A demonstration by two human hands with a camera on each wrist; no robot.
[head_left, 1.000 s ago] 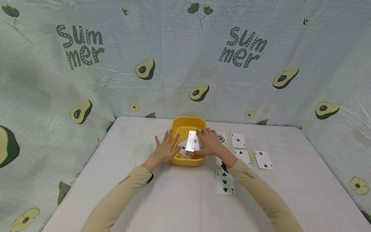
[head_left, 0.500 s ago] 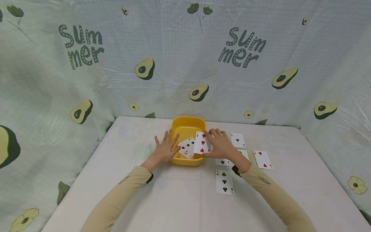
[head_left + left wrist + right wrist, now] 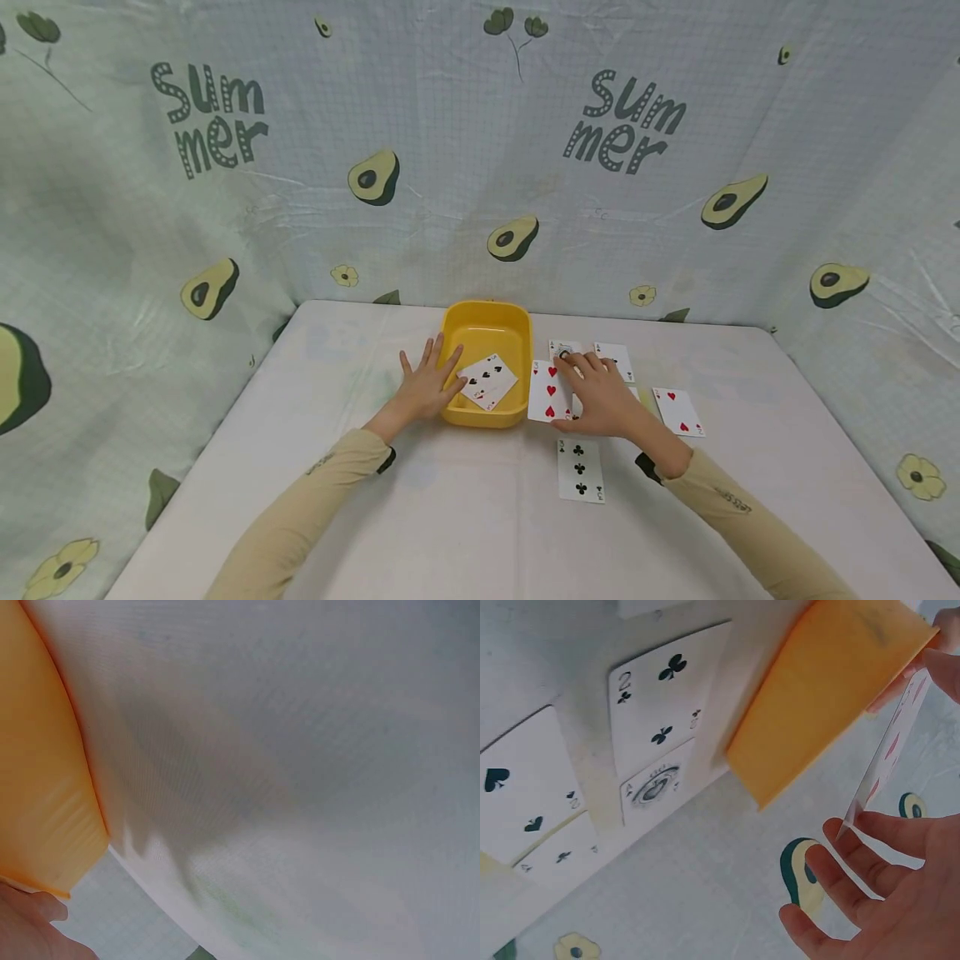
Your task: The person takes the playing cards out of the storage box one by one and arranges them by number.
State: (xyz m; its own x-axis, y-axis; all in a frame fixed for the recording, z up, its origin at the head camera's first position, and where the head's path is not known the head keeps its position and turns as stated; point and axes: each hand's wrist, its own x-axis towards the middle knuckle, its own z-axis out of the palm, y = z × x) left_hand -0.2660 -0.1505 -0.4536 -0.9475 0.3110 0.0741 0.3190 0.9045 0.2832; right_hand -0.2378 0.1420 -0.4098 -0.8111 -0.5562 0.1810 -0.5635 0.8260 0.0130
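Observation:
My right hand (image 3: pixel 600 400) pinches a three of hearts (image 3: pixel 545 393) between thumb and fingers, just off the right side of a yellow plastic bin (image 3: pixel 487 419). In the right wrist view the card (image 3: pixel 891 746) is nearly edge-on, raised above the table. Spread fingers of my left hand (image 3: pixel 426 387) rest at the bin's left rim. Inside the bin lie overlapping playing cards (image 3: pixel 489 382), a black-suited one on top. Under and behind my right hand are a two of clubs (image 3: pixel 667 697) and an ace of spades (image 3: pixel 654 782), partly hidden in the head view.
A three of clubs (image 3: pixel 581 472) lies nearest the front. Farther right are a two of hearts (image 3: pixel 678 412), a two of spades (image 3: pixel 529 776) and an ace of clubs (image 3: pixel 561 855). Printed cloth (image 3: pixel 450 125) hangs behind the white table (image 3: pixel 450 517).
My right hand has carried the three of hearts out from over the bin, to the right and slightly toward me. The left hand has stayed at the rim.

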